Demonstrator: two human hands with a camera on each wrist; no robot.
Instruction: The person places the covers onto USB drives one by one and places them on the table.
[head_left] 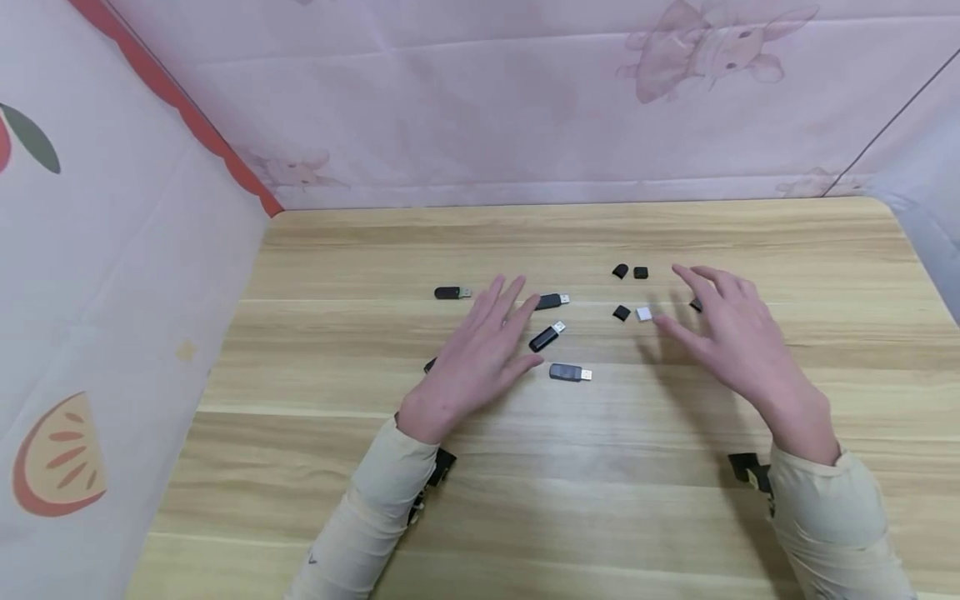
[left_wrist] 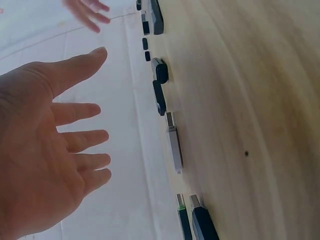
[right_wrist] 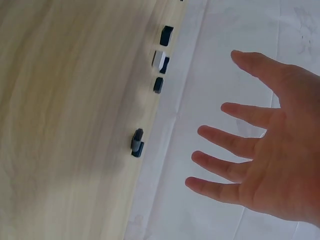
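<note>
My left hand (head_left: 476, 358) hovers palm down over the USB sticks, fingers spread, holding nothing; it partly covers a dark stick. Beside it lie a grey stick (head_left: 566, 372), a black stick (head_left: 543, 338) and a dark stick (head_left: 550, 302). My right hand (head_left: 738, 337) is raised above the table near the small caps, fingers apart and empty. To its left are a white cap (head_left: 643, 314) and a black cap (head_left: 621, 312); another dark piece (head_left: 696, 305) shows at its fingers. Both wrist views show the left hand (left_wrist: 60, 145) and right hand (right_wrist: 255, 145) off the surface.
Two black caps (head_left: 620, 271) (head_left: 641, 272) lie farther back. A black stick with a green mark (head_left: 447, 292) is at the left. The wooden table (head_left: 300, 467) meets patterned cloth walls (head_left: 487, 117) behind and on the left.
</note>
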